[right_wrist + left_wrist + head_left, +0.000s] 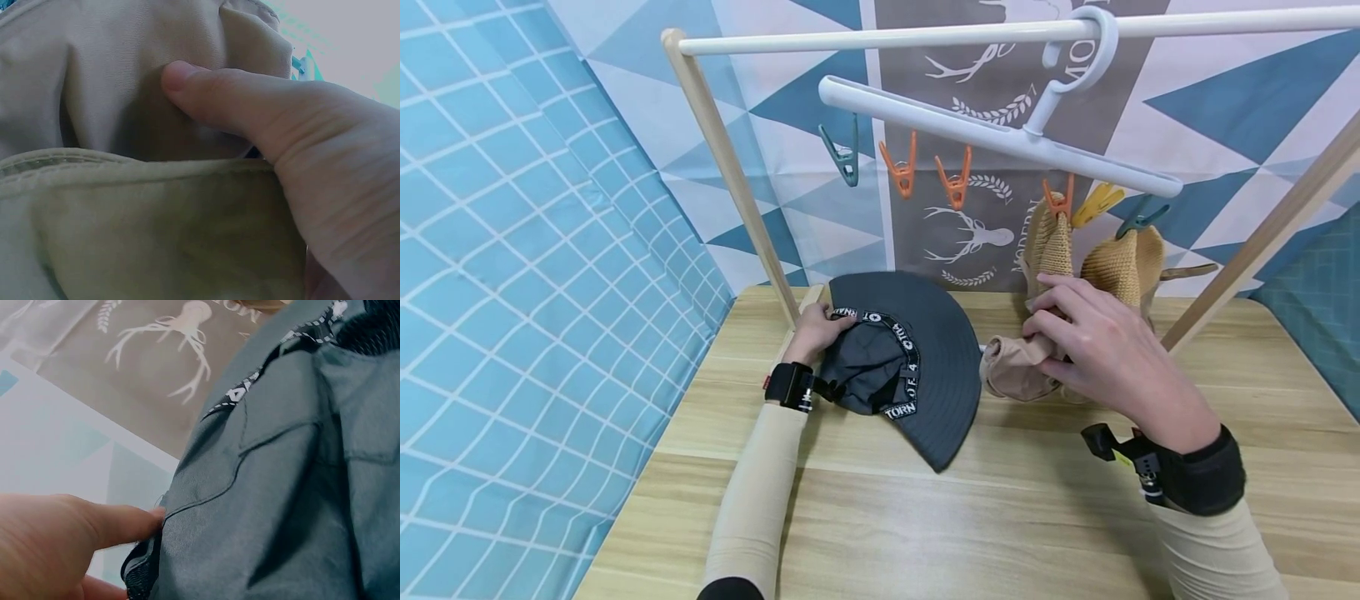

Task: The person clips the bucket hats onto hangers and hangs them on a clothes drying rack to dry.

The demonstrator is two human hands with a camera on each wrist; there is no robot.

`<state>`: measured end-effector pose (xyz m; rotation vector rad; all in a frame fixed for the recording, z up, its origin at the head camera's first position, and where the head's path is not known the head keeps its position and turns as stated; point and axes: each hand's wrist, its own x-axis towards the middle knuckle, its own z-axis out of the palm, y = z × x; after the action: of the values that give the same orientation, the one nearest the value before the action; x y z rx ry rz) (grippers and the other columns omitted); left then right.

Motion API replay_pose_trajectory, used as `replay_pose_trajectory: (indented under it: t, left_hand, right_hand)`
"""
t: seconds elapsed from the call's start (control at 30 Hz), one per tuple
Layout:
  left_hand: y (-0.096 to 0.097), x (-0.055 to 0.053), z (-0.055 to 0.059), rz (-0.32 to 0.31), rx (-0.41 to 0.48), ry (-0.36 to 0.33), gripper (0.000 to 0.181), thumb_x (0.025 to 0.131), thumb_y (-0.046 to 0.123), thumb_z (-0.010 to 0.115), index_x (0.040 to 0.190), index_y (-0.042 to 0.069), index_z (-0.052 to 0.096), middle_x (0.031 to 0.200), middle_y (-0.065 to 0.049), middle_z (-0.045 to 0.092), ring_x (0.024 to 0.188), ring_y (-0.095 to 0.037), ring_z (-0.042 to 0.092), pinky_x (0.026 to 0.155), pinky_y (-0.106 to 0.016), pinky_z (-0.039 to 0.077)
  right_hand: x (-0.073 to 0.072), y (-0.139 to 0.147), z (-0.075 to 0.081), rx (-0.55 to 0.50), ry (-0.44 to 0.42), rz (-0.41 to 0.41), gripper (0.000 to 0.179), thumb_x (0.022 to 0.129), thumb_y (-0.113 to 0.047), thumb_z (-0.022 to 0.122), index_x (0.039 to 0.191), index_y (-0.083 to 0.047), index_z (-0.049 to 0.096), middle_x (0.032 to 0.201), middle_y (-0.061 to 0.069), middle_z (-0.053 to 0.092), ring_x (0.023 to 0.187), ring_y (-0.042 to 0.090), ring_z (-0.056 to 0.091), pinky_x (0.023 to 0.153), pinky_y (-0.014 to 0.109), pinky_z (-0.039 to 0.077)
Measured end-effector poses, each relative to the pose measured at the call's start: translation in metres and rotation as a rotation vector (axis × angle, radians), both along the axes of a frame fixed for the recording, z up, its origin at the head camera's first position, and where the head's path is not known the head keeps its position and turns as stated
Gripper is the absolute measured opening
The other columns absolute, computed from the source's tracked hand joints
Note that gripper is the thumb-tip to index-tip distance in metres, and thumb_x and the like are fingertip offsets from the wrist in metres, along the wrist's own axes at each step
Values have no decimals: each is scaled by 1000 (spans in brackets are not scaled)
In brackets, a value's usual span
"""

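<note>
A dark grey wide-brimmed hat [951, 367] lies on the wooden table with its inside up, showing a black band with white lettering. My left hand [816, 332] pinches the hat's left edge between thumb and fingers; the left wrist view shows the thumb [122, 524] on the grey cloth. On the right, my right hand [1097, 350] grips a beige cloth hat [1018, 369], and its thumb [212, 94] presses on the fabric in the right wrist view. Just behind hangs a tan woven straw hat [1108, 265], partly hidden by that hand.
A pale blue hanger [1000, 137] hangs tilted from a white rail [887, 40] on wooden legs. Orange clips [901, 171], a yellow clip [1097, 204] and green clips [842, 154] hang along it. An orange and a green one hold the straw hat above the table [925, 533].
</note>
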<state>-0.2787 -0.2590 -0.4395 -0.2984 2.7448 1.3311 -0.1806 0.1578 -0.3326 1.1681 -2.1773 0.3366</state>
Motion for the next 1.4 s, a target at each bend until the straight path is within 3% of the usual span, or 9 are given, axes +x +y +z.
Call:
replay_pose_trajectory:
  t: [0.17, 0.3, 0.4, 0.77, 0.93, 1.03, 1.17, 1.27, 1.4]
  left_hand:
    - [-4, -5, -2, 35, 49, -3, 59, 110, 55, 66, 115, -3, 56, 90, -13, 42, 82, -31, 45, 80, -41, 37]
    - [-3, -5, 0, 39, 76, -35, 93, 108, 68, 61, 163, -6, 48, 140, -29, 64, 127, -38, 65, 108, -43, 54]
    - [1, -1, 5, 34, 185, -62, 99, 113, 66, 52, 177, -3, 25, 182, -29, 32, 169, -42, 38, 137, -52, 37]
    - [0, 0, 7, 36, 367, -130, 96, 113, 74, 38, 181, 8, 19, 189, -20, 20, 173, -37, 31, 141, -53, 31]
    - [3, 0, 6, 41, 391, -98, 98, 114, 70, 44, 181, 5, 17, 180, -22, 32, 151, -30, 48, 128, -43, 41]
    - [3, 0, 5, 40, 370, -71, 92, 115, 68, 45, 174, -1, 29, 146, -20, 50, 115, -21, 53, 103, -35, 45]
    - [4, -2, 1, 28, 324, -25, 57, 119, 54, 48, 129, -1, 57, 95, -3, 46, 79, -13, 48, 77, -28, 41]
    - [6, -3, -1, 8, 312, 10, 38, 121, 40, 49, 109, 6, 58, 86, 3, 53, 73, -8, 53, 74, -25, 43]
    - [10, -3, -1, -13, 327, 46, 35, 123, 31, 45, 132, 0, 60, 111, -5, 64, 96, -12, 63, 91, -28, 49]
  right_hand:
    - [0, 0, 0, 1, -1, -3, 52, 56, 7, 109, 96, -8, 79, 107, 15, 75, 135, 45, 70, 98, 60, 62]
    - [1, 0, 0, 3, -1, -8, 52, 56, 7, 109, 96, -8, 79, 107, 15, 75, 135, 45, 70, 97, 60, 63]
    - [1, 0, 0, 4, 0, -8, 52, 56, 7, 109, 96, -8, 79, 107, 16, 75, 134, 45, 70, 96, 60, 63]
    - [0, 0, 0, 3, 4, 2, 51, 58, 8, 108, 96, -8, 79, 107, 15, 75, 134, 45, 70, 94, 59, 63]
    - [0, 0, 0, 0, 6, 3, 51, 58, 8, 108, 96, -8, 78, 107, 15, 75, 134, 45, 70, 94, 59, 63]
    - [0, 0, 0, 3, 6, 2, 51, 58, 8, 108, 96, -9, 79, 106, 15, 75, 135, 45, 70, 94, 59, 63]
    - [-1, 0, 0, 3, 9, 5, 51, 58, 8, 108, 96, -9, 78, 106, 14, 75, 135, 45, 70, 96, 59, 63]
    - [-1, -1, -1, 1, 9, 5, 50, 58, 8, 108, 96, -9, 78, 106, 14, 75, 135, 45, 70, 96, 59, 62]
    - [0, -1, 0, 2, 0, -6, 50, 58, 7, 108, 96, -9, 79, 106, 14, 75, 134, 45, 70, 95, 60, 63]
